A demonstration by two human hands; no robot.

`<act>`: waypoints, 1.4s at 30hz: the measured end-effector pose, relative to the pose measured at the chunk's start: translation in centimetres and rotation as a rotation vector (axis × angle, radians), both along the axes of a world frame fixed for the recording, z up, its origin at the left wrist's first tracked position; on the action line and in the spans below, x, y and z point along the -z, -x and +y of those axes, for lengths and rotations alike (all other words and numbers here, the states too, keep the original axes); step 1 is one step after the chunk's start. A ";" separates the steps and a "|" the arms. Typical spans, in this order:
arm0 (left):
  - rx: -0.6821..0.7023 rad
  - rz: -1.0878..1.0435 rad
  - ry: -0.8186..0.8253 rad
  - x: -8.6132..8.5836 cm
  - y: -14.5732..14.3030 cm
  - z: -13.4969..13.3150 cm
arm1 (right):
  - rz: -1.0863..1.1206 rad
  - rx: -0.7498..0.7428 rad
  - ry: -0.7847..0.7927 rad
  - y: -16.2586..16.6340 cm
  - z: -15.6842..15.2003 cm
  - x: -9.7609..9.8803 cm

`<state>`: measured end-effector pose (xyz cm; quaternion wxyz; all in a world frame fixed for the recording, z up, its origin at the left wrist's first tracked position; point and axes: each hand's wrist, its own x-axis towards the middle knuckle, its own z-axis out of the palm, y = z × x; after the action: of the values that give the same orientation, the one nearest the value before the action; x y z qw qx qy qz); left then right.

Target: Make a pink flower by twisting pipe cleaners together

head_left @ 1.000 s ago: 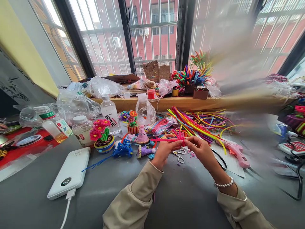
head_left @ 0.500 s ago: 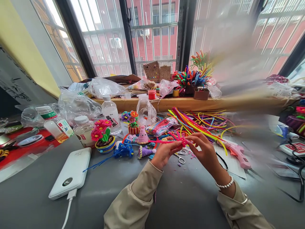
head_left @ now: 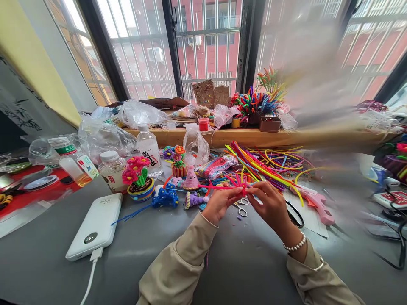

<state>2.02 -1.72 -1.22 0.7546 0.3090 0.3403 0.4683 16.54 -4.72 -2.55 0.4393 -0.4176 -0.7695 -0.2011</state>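
Note:
A pink pipe-cleaner flower (head_left: 243,189) is pinched between both hands above the desk, its loops fanned out and a long pink stem running left. My left hand (head_left: 221,202) is closed on it, thumb and forefinger at its left side. On the other side, my right hand (head_left: 269,205) has its fingertips closed on the flower's right edge. Small scissors (head_left: 242,207) lie just beneath the hands. To the left of them are a purple cone-shaped piece (head_left: 194,200), a pink cone figure (head_left: 190,178) and a blue pipe-cleaner flower (head_left: 165,198).
A bundle of coloured pipe cleaners (head_left: 260,165) lies behind the hands. At right rests a pink glue gun (head_left: 319,205) near a black ring (head_left: 295,214). A white power bank (head_left: 95,226), a potted pink flower (head_left: 140,180) and bottles (head_left: 148,148) stand at left.
My right hand has shifted slightly left and down, its fingers now closer to my left fingertips at the pink flower. The flower has turned a little, its loops pointing more upward.

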 end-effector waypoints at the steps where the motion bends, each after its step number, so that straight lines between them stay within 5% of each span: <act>1: -0.012 0.006 -0.027 0.1 0.0 0.0 | 0.056 -0.013 0.032 0.1 0.0 0.0; 11: -0.209 0.163 -0.388 -0.3 -0.5 -0.2 | 0.886 -0.216 0.775 1.0 0.0 -0.7; 16: -0.172 0.186 -0.452 -0.4 -0.5 -0.2 | 1.207 -0.378 1.151 0.7 0.2 -0.7; 25: -0.112 0.195 -0.315 -0.5 -0.3 -0.3 | 0.895 -0.318 1.000 -0.2 0.1 -1.4; 38: -0.034 0.160 -0.214 -0.9 -0.2 -0.5 | 1.047 -0.510 1.093 -0.3 0.6 -0.7; 42: -0.021 0.111 -0.263 -0.6 -0.3 -0.4 | 1.240 -0.629 1.172 0.4 0.9 0.2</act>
<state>2.37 -2.15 -0.66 0.6826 0.4273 0.3203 0.4989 16.18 -3.85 -2.71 0.5265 -0.3783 -0.4527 0.6122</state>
